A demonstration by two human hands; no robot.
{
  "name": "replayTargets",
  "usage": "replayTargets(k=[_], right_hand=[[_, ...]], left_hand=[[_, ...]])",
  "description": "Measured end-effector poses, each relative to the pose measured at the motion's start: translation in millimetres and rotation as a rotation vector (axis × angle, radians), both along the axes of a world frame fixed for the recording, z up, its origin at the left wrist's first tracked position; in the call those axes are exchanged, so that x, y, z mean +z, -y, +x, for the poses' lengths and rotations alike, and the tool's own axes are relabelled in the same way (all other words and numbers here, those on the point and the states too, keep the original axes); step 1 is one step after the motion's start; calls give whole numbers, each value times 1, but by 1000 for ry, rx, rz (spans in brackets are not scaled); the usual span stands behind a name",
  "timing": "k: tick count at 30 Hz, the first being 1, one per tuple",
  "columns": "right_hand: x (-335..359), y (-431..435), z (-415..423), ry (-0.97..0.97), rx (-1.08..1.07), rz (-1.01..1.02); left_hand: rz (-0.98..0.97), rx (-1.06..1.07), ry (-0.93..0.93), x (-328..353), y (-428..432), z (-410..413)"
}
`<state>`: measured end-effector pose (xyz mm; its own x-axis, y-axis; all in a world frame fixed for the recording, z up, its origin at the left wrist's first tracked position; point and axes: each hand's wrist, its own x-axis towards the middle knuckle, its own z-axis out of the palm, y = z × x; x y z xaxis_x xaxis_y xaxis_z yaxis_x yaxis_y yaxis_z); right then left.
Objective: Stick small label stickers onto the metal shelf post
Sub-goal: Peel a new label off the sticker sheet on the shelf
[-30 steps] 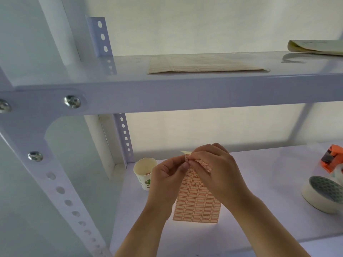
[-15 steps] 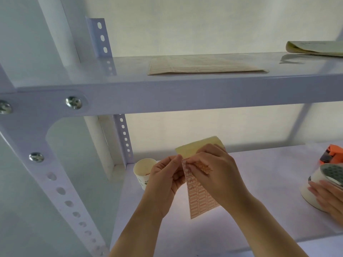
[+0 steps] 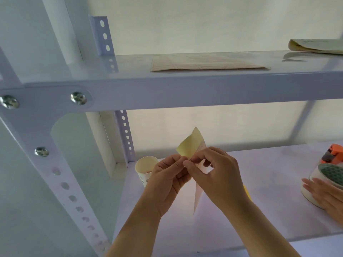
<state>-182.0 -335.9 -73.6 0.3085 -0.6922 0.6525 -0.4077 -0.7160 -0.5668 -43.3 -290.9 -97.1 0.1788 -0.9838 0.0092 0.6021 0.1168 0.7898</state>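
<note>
The job right now looks like peeling one tiny sticker off the thin paper sticker sheet with a pale yellow back and pink labels. To do it well, I think one hand should keep the sheet steady while the other lifts just one corner of a label with a fingernail. Pull slowly, so the label does not tear or fold onto itself. Try to touch only the edge, so the sticky side stays clean. Then it can go flat on a bare part of the post, between the holes.

The left hand is curled in. Its thumb and first finger are pressed together on the edge of the sheet. The right hand is curled too. Its thumb and fingertips pinch the same sheet right beside the left fingers, so the two hands touch. The other fingers are bent loosely. I cannot tell if a label is already off, because the fingers hide that spot.

The sheet is up in the air above the white lower metal shelf. Its top bends back, and the rest hangs down between the hands.

The white metal shelf post with a row of oval holes is at the left, well apart from the hands. I see no stickers on it yet.

A small white paper cup stands just behind the left hand.

At the right edge, another person's hand rests on a big roll of white tape.
</note>
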Motion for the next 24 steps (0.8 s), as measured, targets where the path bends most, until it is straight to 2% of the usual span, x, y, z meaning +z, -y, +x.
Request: replayTargets(k=[5, 17, 24], right_hand=[[4, -3, -1, 7, -28, 74], [8, -4, -2, 15, -98, 307], [13, -7, -3, -39, -117, 362]], left_hand=[[-23, 57, 32, 4, -2, -6], [-58, 275, 433, -3, -2, -17], [-54, 326, 392, -6, -1, -17]])
